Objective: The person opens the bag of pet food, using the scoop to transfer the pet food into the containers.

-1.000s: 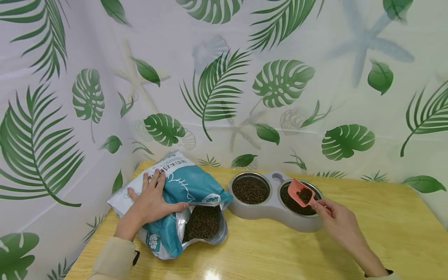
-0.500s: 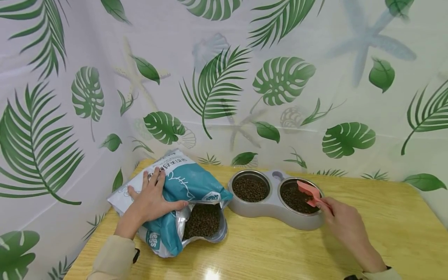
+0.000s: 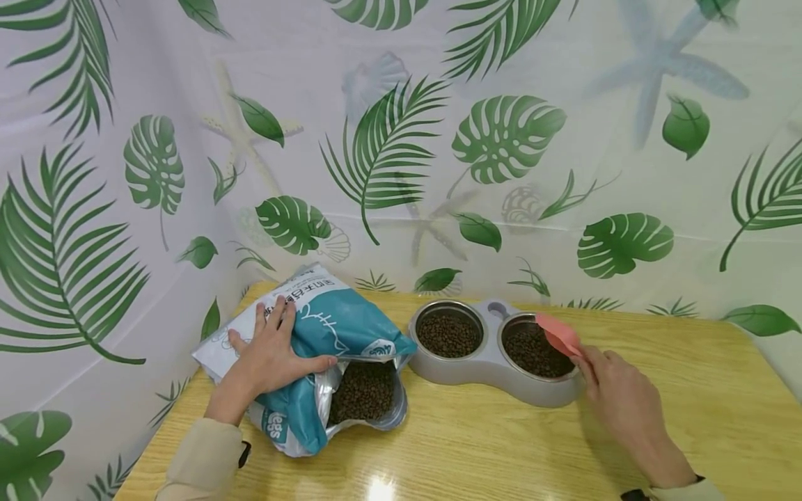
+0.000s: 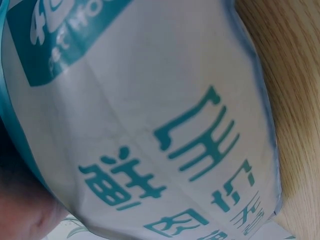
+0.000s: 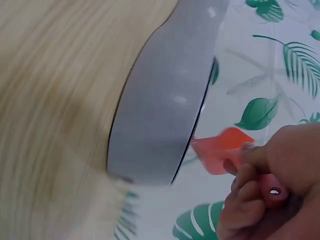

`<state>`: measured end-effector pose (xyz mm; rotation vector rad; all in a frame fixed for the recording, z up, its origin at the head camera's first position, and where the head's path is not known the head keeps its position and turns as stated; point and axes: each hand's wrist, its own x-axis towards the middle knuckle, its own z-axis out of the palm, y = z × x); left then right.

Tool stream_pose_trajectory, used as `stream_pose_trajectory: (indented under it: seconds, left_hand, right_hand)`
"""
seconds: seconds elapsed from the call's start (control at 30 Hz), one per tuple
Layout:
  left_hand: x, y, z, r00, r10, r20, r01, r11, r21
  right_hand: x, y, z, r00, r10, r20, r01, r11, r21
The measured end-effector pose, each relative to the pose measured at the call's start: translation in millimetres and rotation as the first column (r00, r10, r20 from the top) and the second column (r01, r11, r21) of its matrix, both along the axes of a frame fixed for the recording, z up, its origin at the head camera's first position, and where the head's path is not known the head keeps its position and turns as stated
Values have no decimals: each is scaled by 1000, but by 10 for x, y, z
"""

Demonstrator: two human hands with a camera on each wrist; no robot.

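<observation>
The small coral plastic scoop [image 3: 559,333], pinched in our right hand [image 3: 617,400], is tipped over the right steel bowl of the grey double feeder [image 3: 495,369]. Both bowls already hold brown kibble. Our left hand [image 3: 269,355] lies spread on the open teal-and-white food bag [image 3: 341,334]; closing it remains.

1 feed bag [image 3: 326,341], 1 scoop [image 3: 559,334], 2 bowls [image 3: 447,332], 2 hands [image 3: 269,358].

Beige sleeves — dark cuffs (both wrists)

Bag [image 3: 313,362] lies left of double feeder [image 3: 495,362] on the table [image 3: 501,452]
</observation>
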<state>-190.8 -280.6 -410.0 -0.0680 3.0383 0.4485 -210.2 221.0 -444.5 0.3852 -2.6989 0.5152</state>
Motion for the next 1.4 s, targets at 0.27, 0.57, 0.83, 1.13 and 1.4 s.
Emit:
stream_pose_trajectory:
  seconds: [0.27, 0.57, 0.83, 1.13, 1.4]
  left_hand:
    - [8, 11, -5, 1000, 1, 9, -1, 1000, 5]
    - [-26, 5, 18, 1000, 0, 0, 0, 1000, -11]
    - [-21, 18, 13, 1000, -3, -1, 3, 1000, -7]
    - [-15, 12, -19, 1000, -2, -3, 2, 1000, -1]
    - [0, 6, -6, 1000, 1, 3, -1, 1000, -3]
  right_hand:
    - [182, -383, 151, 713, 484, 507, -76, 773, -630]
    - [429, -1078, 90, 324, 759, 565, -93, 620, -779]
    - [479, -1527, 4, 350, 691, 633, -67, 692, -719]
    - [422, -1732, -60, 444, 621, 646, -74, 744, -664]
    - [344, -1905, -109, 531, 600, 599, -153, 763, -628]
